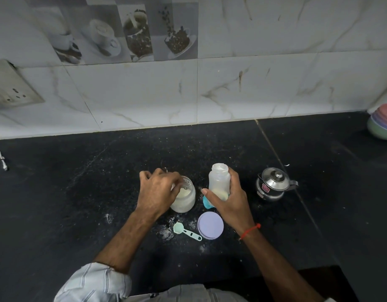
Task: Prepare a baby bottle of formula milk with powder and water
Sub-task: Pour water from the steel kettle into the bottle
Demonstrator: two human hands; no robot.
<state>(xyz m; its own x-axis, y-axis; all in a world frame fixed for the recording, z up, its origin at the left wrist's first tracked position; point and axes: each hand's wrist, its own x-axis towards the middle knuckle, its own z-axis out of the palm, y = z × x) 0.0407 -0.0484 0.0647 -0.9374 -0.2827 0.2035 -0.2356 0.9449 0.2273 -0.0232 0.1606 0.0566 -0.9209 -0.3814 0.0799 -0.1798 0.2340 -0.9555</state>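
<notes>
An open clear baby bottle (218,180) stands upright on the black counter, with pale powder at its bottom. My right hand (230,198) grips it from the right side. A glass jar of white formula powder (184,198) stands open to its left. My left hand (158,190) covers the jar's mouth with fingers curled; what it holds is hidden. A mint measuring scoop (184,231) lies in front of the jar beside a lilac lid (210,225). A teal bottle cap (206,202) peeks out behind my right hand.
A small steel kettle with lid (274,184) stands right of the bottle. Stacked pastel bowls (383,126) sit at the far right edge. Spilled powder (166,234) dots the counter near the scoop. A wall socket (10,89) is at the left; the tiled wall runs behind.
</notes>
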